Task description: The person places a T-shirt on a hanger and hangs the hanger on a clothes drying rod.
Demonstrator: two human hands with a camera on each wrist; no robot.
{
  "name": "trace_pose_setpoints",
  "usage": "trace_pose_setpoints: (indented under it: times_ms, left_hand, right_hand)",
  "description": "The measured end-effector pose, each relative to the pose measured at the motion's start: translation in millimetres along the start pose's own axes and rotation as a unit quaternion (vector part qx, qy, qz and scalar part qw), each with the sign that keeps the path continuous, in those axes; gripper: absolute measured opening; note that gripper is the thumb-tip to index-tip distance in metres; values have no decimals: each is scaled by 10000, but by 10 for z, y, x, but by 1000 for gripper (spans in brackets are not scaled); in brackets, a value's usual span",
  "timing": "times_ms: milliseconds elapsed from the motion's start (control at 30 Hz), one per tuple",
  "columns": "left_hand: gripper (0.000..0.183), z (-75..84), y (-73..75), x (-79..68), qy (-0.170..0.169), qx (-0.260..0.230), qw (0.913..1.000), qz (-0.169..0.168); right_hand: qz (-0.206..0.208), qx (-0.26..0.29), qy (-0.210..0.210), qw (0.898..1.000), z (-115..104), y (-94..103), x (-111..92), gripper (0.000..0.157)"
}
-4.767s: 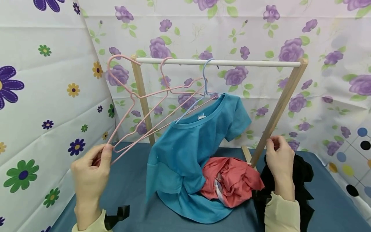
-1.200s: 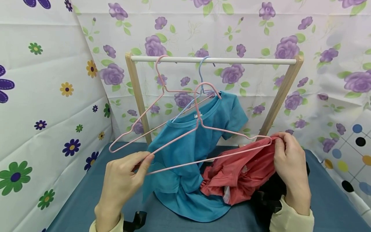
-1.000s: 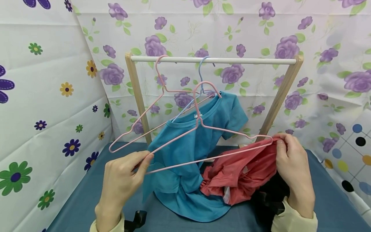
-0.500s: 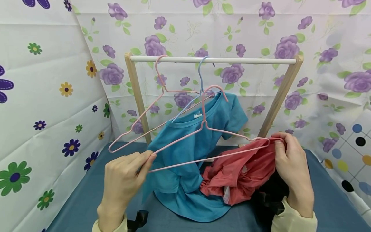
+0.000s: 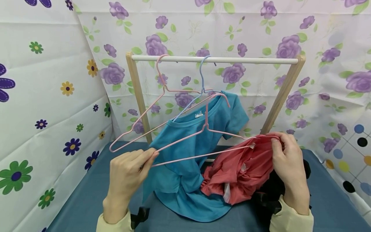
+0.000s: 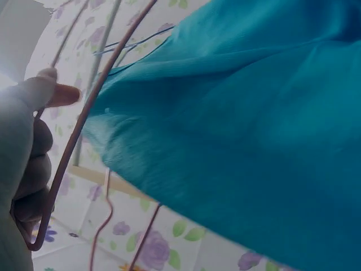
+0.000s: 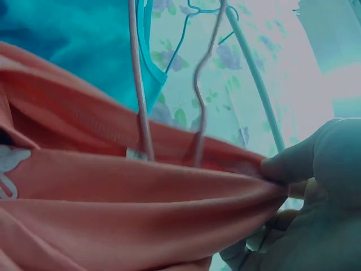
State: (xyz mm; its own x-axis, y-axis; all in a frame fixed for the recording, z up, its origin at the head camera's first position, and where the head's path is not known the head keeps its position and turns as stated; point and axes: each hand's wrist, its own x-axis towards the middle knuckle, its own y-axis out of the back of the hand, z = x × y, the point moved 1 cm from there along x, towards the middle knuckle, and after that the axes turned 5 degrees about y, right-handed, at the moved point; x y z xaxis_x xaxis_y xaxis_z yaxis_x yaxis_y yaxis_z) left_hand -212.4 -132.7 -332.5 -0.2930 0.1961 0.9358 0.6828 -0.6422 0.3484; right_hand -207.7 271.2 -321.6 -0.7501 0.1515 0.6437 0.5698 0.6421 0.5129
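Note:
My left hand (image 5: 127,178) grips the left end of a pink clothes hanger (image 5: 179,139), its fingers curled round the wire. The hanger's right end passes into the opening of a red garment (image 5: 240,167), so that end is hidden in the head view. My right hand (image 5: 290,164) pinches the edge of that opening; the right wrist view shows the thumb on the red cloth (image 7: 141,186) and both hanger wires dipping inside. Behind the hanger, a blue T-shirt (image 5: 185,161) hangs slanted on a blue hanger (image 5: 202,77).
A rack with a white rail (image 5: 246,60) and wooden posts (image 5: 279,93) stands at the back. Another pink hanger (image 5: 139,119) hangs on its left part. Black cloth (image 5: 269,193) lies under my right wrist on the blue-grey tabletop (image 5: 84,199).
My left hand took a pink hanger from the rail's left end and brought it right. My right hand took hold of the red garment. In the last half second the hanger's right end entered it.

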Motion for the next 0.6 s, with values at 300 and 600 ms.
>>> trace_pose_setpoints:
  times_ms: [300,600]
  left_hand:
    - [36,-25,-116,-38,-30,-534,9985,-88]
    - [34,-46,-130,-49,-361,-649,9970,218]
  right_hand:
    - [-58,716,822,9940,129,-34,40,23]
    - [-582,1100,1607,9791,124,-71,37,22]
